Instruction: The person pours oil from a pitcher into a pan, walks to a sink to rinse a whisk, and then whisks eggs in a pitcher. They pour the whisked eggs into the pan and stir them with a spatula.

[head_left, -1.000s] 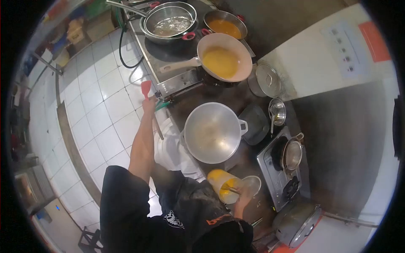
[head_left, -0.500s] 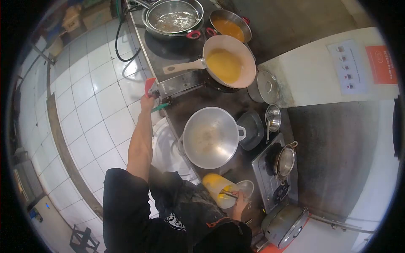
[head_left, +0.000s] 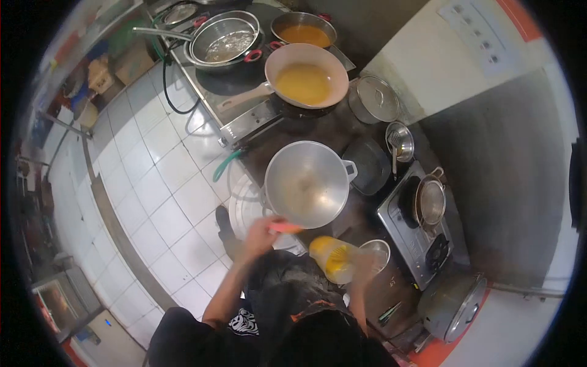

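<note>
as the left hand is wrapped round the red spatula at the bowl near rim, the right hand blurs beside the yellow jug, grip unclear; best steady jug, spatula low.

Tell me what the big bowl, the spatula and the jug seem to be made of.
Big bowl: bare metal, probably aluminium or steel; dull silver-grey sheen. Spatula in the left hand: red-orange, likely silicone or plastic; blurred, so uncertain. Jug: translucent plastic, it seems; the yellow liquid shows through its wall.
</note>
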{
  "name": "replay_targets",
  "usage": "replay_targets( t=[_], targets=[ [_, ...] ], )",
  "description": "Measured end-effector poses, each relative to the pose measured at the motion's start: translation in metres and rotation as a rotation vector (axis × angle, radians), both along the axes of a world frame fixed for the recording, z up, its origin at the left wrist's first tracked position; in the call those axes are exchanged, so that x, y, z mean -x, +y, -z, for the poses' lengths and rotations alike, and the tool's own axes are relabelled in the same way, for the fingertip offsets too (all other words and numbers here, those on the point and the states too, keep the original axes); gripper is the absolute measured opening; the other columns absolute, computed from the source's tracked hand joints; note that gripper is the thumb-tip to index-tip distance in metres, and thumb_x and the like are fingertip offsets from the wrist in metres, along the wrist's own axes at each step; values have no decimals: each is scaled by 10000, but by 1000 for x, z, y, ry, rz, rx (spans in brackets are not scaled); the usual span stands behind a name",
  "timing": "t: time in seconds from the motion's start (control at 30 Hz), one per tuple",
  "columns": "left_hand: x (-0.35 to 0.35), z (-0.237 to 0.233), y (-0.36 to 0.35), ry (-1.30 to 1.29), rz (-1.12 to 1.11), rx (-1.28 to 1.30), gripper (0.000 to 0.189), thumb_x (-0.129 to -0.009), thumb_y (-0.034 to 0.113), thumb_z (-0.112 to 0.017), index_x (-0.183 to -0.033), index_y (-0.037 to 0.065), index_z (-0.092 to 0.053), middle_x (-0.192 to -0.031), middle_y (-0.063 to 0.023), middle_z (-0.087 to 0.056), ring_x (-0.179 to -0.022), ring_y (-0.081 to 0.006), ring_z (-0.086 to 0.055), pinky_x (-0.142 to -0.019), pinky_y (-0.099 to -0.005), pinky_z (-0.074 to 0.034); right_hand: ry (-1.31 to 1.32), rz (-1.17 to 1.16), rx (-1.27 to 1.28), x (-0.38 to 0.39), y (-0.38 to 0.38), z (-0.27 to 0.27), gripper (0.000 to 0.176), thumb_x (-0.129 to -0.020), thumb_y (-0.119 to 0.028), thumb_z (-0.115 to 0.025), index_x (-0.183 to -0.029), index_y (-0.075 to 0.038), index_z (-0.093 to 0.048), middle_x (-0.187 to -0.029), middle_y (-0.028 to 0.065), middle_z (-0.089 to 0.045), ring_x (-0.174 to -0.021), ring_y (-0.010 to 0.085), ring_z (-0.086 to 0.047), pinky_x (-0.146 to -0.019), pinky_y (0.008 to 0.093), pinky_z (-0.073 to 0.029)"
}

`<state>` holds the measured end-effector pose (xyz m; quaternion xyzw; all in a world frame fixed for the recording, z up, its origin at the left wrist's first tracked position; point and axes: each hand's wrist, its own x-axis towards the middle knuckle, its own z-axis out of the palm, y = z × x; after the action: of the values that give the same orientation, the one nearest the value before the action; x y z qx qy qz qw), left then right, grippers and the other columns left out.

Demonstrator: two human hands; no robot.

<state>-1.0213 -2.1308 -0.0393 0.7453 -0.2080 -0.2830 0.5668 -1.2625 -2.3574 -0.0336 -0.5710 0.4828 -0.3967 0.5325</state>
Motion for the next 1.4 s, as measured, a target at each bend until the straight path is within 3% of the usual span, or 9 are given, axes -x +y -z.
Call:
replay_targets(
  t=[0.2, 0.3, 0.47, 0.7, 0.83, 0.93, 1.07, 1.2, 1.4],
  targets=[
    [76, 0, -77, -173, 614, -224, 415, -868, 433, -610, -1096, 87, -638, -949, -165, -679, -901, -379, -636, -797, -455, -493, -452, 21, -348, 12, -12, 16, 171, -924, -164, -606, -810, -51, -547, -615, 36, -512, -472, 84, -454, -450, 263, -420],
    [89, -4, -88, -124, 739, -414, 468, -877, 524, -569, -1038, 90, -639, -934, -180, -673, -893, -391, -631, -770, -471, -487, 162, -2, 140, 20, -1, 37, 167, -926, -194, -603, -861, -47, -560, -659, 37, -532, -516, 84, -478, -471, 262, -418],
    [97, 2, -88, -137, 690, -375, 360, -896, 447, -583, -1016, 115, -656, -890, -166, -674, -863, -375, -638, -733, -455, -487, -445, 86, -226, 13, -11, 19, 175, -928, -196, -598, -856, -37, -588, -679, 22, -548, -582, 78, -513, -516, 253, -428],
    [103, 11, -99, -18, 666, -345, 444, -890, 466, -592, -1061, 64, -671, -897, -203, -672, -847, -386, -636, -719, -431, -476, -285, -11, -301, 8, -16, -7, 126, -913, -123, -584, -828, -41, -628, -623, -18, -516, -569, 76, -518, -506, 234, -404],
    [105, 15, -97, 91, 661, -316, 483, -904, 487, -581, -1038, 30, -664, -770, -143, -637, -730, -251, -606, -673, -383, -456, 240, -20, 396, 12, -12, 48, 148, -918, -114, -573, -786, -55, -605, -595, -19, -516, -516, 61, -488, -464, 226, -369],
    [96, -7, -108, 139, 694, -422, 456, -911, 448, -606, -1103, 39, -669, -826, -63, -646, -772, -126, -547, -709, -307, -452, -247, -38, -348, 9, -20, -16, 198, -917, -122, -556, -744, -30, -585, -589, 31, -536, -551, 112, -525, -509, 281, -408],
    [100, -1, -99, 222, 652, -398, 410, -902, 391, -649, -1126, 49, -681, -884, -17, -664, -798, -88, -534, -739, -272, -453, 13, 129, 326, 9, -19, 48, 215, -923, -150, -543, -741, -43, -578, -554, 39, -526, -503, 104, -486, -474, 289, -389],
    [106, 21, -91, 275, 593, -111, 406, -906, 335, -658, -1132, -3, -660, -927, -15, -675, -850, -78, -561, -773, -266, -463, -429, 64, -350, 20, -22, 5, 220, -886, -126, -530, -739, 29, -583, -605, 84, -575, -581, 189, -558, -580, 337, -452],
    [105, 31, -90, 209, 563, -202, 364, -892, 332, -644, -1097, 32, -659, -955, -90, -706, -883, -156, -643, -779, -319, -481, -109, -60, -29, 17, -21, 60, 118, -847, -112, -555, -798, -21, -612, -624, 52, -558, -590, 222, -560, -626, 317, -476]
  ],
)
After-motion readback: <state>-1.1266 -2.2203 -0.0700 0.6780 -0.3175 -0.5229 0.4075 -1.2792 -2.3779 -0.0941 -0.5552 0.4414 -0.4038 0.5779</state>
